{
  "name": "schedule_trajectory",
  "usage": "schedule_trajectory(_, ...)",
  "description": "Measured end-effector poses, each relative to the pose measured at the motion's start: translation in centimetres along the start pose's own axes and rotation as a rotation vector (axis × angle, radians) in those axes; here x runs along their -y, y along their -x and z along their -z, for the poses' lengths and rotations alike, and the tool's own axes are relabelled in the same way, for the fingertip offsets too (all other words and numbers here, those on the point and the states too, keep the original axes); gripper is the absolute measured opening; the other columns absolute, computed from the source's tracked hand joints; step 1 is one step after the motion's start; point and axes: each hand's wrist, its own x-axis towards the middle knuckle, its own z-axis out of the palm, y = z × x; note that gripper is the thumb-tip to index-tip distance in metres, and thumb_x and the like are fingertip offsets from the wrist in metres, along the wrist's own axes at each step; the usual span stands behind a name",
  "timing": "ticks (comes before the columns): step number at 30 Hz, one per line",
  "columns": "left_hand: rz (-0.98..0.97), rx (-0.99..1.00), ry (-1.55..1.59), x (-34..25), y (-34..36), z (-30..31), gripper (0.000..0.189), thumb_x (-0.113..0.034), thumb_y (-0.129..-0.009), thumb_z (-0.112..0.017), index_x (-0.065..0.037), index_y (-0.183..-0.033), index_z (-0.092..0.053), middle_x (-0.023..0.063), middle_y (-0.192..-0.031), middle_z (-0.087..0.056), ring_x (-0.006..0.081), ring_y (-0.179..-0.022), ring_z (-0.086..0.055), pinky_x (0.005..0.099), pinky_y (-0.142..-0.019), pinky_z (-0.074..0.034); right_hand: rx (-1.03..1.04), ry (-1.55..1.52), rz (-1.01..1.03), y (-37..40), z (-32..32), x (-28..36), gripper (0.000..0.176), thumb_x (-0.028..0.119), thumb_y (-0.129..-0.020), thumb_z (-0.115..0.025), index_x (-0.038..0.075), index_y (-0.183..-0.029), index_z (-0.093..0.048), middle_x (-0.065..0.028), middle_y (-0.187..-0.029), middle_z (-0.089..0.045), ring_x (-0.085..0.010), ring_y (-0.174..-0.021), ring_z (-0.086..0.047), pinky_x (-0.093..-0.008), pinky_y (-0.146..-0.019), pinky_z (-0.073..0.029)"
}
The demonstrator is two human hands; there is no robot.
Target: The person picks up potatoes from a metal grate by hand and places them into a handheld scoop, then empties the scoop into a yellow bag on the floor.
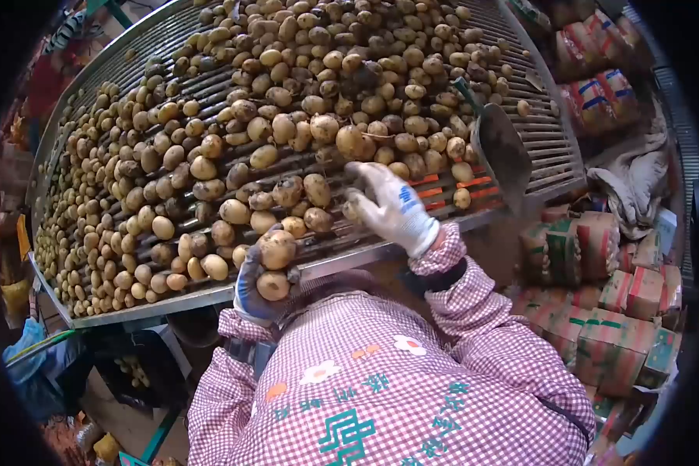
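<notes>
My left hand [250,289], in a white and blue glove, is closed around potatoes at the near edge of the slatted table [349,255]. A larger potato [277,250] sits on top in its grasp, with another potato [272,286] below it. Over the slats to the right is my right hand [392,208], in a dirty white glove with blue print. Its fingers are apart and curved, and I see nothing held between them. Many soil-smeared potatoes [241,211] are spread beyond both hands.
A metal scoop [505,151] with a dark handle rests at the table's right side. Stacked cardboard boxes [613,342] and a grey cloth [633,175] lie to the right. At lower left are a blue bag [43,361] and a black container [136,369].
</notes>
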Motion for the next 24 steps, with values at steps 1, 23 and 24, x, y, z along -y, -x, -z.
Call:
schedule_trajectory(1,-0.002,-0.013,0.04,0.0,0.0,0.9,0.064,-0.057,-0.101,-0.056,-0.015,-0.149,-0.047,0.0159,-0.132,-0.064,0.0262,-0.087,-0.067,0.042,-0.073,-0.057,0.022,0.301,0.016,0.5,0.5,-0.7,0.051,0.03,-0.095,-0.066,0.001,-0.136,-0.056,-0.0233,-0.123,-0.064,-0.0364,-0.112,-0.065,-0.0442,-0.095,-0.054)
schedule_trajectory(23,-0.146,0.226,0.369,0.8,-0.3,1.7,0.09,-0.072,-0.095,-0.049,-0.004,-0.153,-0.04,0.0275,-0.157,-0.041,0.0452,-0.143,-0.043,0.0621,-0.117,-0.037,0.475,-1.157,-0.305,-1.2,-8.0,3.0,0.068,0.038,-0.1,-0.064,-0.003,-0.149,-0.04,-0.0182,-0.135,-0.057,-0.0288,-0.117,-0.064,-0.0392,-0.096,-0.053)
schedule_trajectory(24,-0.153,0.229,0.374,0.9,-0.3,1.7,0.091,-0.072,-0.094,-0.051,-0.005,-0.153,-0.04,0.0271,-0.158,-0.039,0.0448,-0.144,-0.041,0.0632,-0.117,-0.036,0.27,-0.624,0.185,-1.0,-8.9,2.7,0.063,0.036,-0.103,-0.059,-0.005,-0.148,-0.041,-0.0227,-0.133,-0.059,-0.0339,-0.112,-0.067,-0.0396,-0.095,-0.054)
